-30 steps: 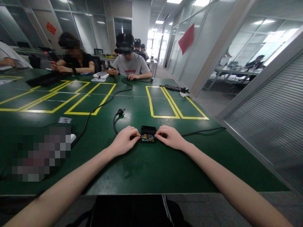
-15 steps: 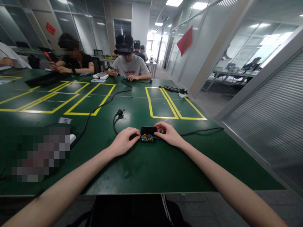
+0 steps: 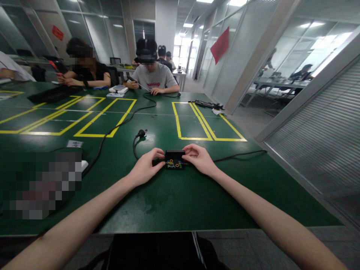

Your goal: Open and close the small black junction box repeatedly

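Note:
An opened power adapter lies on the green table in front of me, its circuit board (image 3: 174, 164) showing yellow ringed coils in the lower black shell. Behind the board, the black casing cover (image 3: 174, 153) stands tilted up on its long edge. My left hand (image 3: 147, 165) pinches the cover's left end between thumb and fingers. At the other end my right hand (image 3: 197, 159) grips it the same way. Fingertips partly hide both ends of the adapter, where the cords enter.
A black cord with a plug (image 3: 141, 133) curls out at the left; another cord (image 3: 242, 154) runs right. Yellow tape (image 3: 195, 139) marks rectangles on the table (image 3: 146, 210). A blurred object (image 3: 47, 183) lies left. Two people sit across, one wearing a grey shirt (image 3: 156, 77).
The cover has shifted slightly left over the board, and both hands have moved a little with it. The view has turned slightly.

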The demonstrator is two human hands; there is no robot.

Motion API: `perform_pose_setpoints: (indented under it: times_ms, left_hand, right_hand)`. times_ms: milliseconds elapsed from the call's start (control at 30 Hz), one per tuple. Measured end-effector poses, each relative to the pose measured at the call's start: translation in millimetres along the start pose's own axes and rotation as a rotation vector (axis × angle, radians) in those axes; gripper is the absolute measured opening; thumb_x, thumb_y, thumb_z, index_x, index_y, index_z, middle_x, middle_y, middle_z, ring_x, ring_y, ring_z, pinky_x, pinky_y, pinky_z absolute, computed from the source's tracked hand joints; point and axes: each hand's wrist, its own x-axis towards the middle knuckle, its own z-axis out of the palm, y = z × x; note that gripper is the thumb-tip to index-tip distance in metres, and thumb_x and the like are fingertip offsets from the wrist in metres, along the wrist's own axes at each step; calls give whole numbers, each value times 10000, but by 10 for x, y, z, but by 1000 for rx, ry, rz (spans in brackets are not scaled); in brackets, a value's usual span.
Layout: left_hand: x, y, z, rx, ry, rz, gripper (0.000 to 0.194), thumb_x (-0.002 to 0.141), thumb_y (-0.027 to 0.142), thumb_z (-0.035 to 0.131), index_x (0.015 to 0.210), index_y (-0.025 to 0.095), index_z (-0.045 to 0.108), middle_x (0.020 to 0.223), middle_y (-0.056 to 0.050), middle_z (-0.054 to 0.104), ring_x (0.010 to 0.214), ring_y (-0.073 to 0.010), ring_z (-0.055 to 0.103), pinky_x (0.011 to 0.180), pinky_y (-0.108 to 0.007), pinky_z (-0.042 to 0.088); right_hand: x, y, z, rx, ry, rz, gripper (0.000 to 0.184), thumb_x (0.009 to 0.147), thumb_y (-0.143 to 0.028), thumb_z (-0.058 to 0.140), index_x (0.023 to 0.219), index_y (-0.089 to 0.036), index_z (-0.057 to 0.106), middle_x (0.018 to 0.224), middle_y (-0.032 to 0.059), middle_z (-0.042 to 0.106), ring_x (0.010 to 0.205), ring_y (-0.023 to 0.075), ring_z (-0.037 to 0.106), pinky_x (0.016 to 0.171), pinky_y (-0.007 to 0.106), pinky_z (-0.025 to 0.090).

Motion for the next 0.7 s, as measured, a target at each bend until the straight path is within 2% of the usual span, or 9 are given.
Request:
perform_pose_setpoints:
  times_ms: [200,333,533,700]
  left_hand:
    - [-2,31,-14,-7,-30,-48,282,906,275,622,1173,233,543,1135,-65,780,1053,-258,731,924,-423,539]
    - [4,15,-9,-10,-32,-39,295,907,282,623,1185,231,540,1124,-64,784,1070,-260,730,962,-437,534]
    - [2,-8,8,-6,-20,-14,442,911,278,620,1333,219,505,1115,-67,783,1086,-258,724,976,-436,533]
    - [-2,-25,11,3,-19,4,492,921,284,612,1395,215,498,1127,-67,779,1107,-258,713,999,-439,527]
  right_hand:
    - [-6,-2,33,21,34,-12,274,706,-303,817,918,-197,679,845,14,700,769,168,695,745,322,597]
    - [0,6,45,38,31,-10,267,692,-294,817,897,-199,676,831,7,699,745,160,693,719,310,593]
    - [-3,-5,44,34,5,-15,266,708,-297,810,907,-199,663,841,7,697,737,152,690,692,294,585]
    - [1,6,39,28,6,-24,264,713,-294,806,911,-200,659,845,8,699,747,154,694,711,300,593]
